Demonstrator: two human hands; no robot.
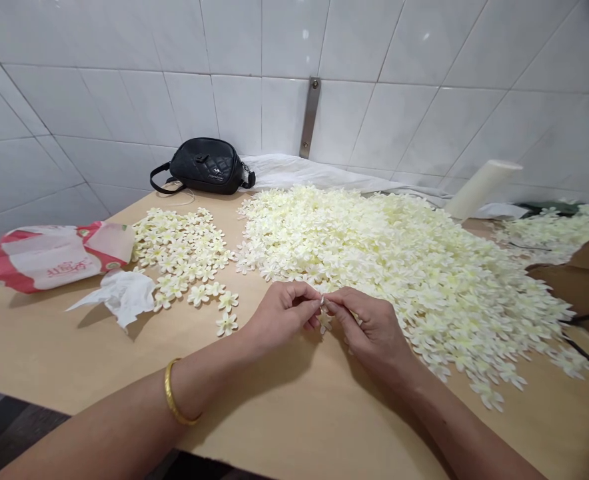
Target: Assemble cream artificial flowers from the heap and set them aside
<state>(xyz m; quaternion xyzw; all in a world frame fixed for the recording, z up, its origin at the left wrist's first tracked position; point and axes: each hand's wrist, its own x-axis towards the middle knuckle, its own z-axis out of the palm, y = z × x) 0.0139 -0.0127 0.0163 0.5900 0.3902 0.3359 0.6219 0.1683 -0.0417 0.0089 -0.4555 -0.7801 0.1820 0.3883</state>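
Observation:
My left hand (279, 315) and my right hand (369, 328) meet above a light wooden table (94, 347), their fingertips pinching a small cream artificial flower (325, 321) between them. A small white piece shows at the fingertips, too small to identify. A large heap of loose cream flowers (394, 273) lies just beyond my right hand. To the left lies a smaller, flatter spread of the same flowers (182, 250). A gold bangle (174, 393) circles my left wrist.
A red-and-white tissue packet (54, 257) and a crumpled tissue (122, 297) lie at the left. A black quilted bag (202, 167) and white cloth (299, 172) sit against the tiled wall. A white cylinder (484, 189) leans at the back right, near brown cardboard (574, 267) and more flowers.

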